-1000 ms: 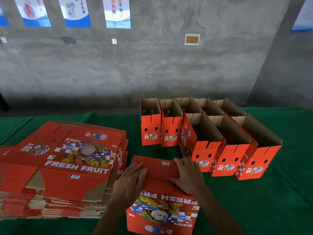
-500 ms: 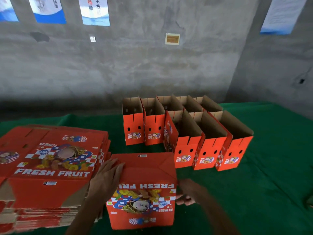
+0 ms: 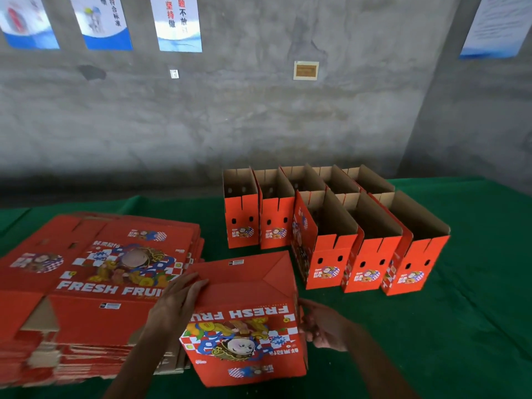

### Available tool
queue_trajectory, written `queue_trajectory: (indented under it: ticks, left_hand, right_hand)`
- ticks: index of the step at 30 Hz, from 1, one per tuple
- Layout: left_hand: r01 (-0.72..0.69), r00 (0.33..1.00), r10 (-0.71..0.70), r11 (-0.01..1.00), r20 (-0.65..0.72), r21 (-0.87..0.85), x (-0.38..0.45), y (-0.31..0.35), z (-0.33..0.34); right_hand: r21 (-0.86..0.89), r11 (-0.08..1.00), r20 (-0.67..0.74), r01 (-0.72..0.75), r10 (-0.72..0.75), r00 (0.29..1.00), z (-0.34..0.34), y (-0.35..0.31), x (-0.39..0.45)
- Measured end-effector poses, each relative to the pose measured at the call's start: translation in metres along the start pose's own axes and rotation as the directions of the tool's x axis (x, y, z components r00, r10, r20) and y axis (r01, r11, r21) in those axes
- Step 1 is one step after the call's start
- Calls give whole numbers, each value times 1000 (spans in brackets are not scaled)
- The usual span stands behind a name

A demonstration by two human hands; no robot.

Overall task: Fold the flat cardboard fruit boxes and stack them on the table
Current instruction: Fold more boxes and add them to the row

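Note:
A red fruit box stands upside down in front of me, its closed bottom facing up and the "FRESH FRUIT" print inverted. My left hand lies flat with straight fingers on the left part of that bottom. My right hand is at the box's right side, fingers against the wall; the fingertips are partly hidden. A thick pile of flat red boxes lies to the left. Several folded boxes stand open-topped in two rows behind.
A green cloth covers the table. Bare cloth stretches to the right of the folded rows and in front of them. A grey concrete wall with posters rises behind the table's far edge.
My right hand slid off the top of the upturned box and went down to its right side. My left hand stayed on top. The view shifted a little.

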State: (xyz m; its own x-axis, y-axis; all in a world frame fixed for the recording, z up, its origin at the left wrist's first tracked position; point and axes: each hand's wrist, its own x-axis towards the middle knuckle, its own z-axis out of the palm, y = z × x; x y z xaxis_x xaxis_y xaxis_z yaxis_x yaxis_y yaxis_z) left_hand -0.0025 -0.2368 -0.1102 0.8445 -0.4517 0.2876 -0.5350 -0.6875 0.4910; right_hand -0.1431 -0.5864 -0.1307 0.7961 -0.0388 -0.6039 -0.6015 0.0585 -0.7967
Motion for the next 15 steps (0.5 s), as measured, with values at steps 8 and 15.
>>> queue_trajectory:
  ticks: [8, 15]
  left_hand:
    - [64, 989, -94, 966, -110, -252, -7, -3, -8]
    - [110, 956, -271, 677, -108, -728, 28, 59, -12]
  right_hand:
    - [-191, 960, -112, 207, -231, 967, 10, -67, -9]
    - [-705, 535, -93, 465, -720, 688, 22, -112, -38]
